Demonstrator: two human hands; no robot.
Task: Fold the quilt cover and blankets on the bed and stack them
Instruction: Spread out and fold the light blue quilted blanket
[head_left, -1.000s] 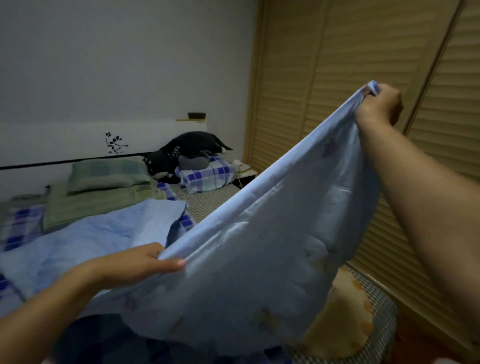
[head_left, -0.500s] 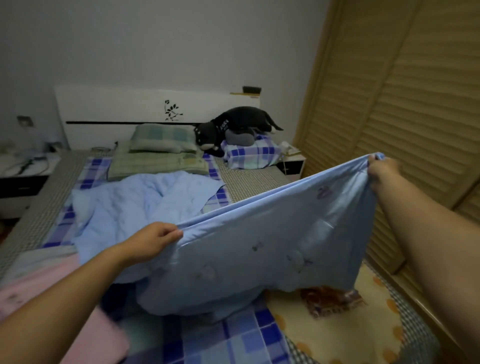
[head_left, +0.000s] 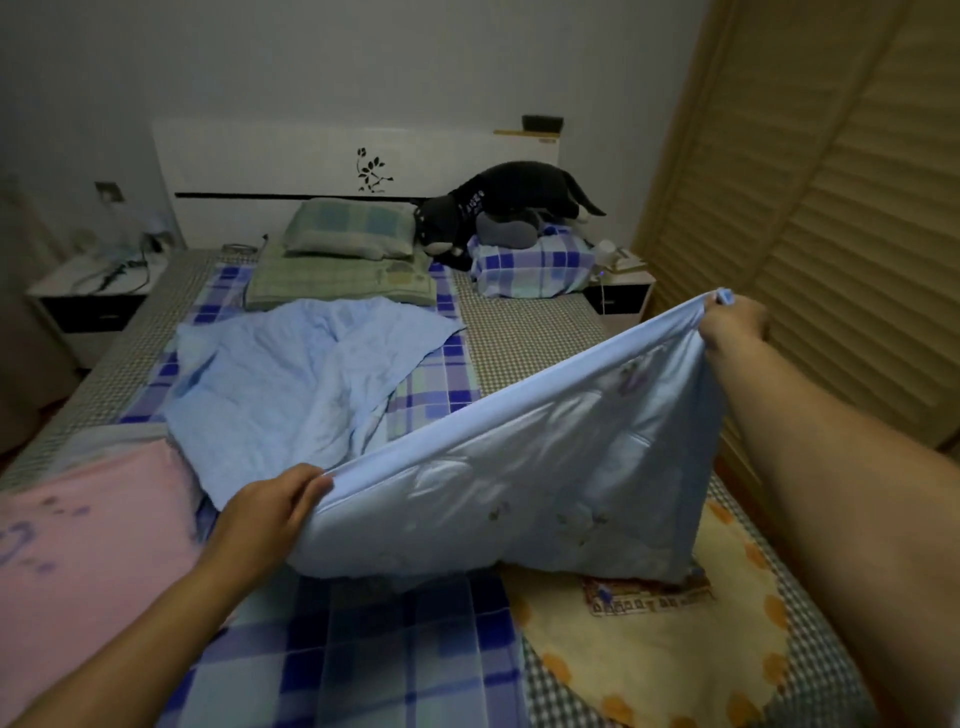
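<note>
Between pinching fingers of left hand (head_left: 270, 512) and right hand (head_left: 733, 323): light blue quilt (head_left: 519, 488), stretched taut, draped below them over plaid bed (head_left: 363, 654).

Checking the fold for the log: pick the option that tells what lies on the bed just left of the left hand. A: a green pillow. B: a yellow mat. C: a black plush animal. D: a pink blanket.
D: the pink blanket lies just left of the left hand, which holds the light blue quilt cover.
</note>
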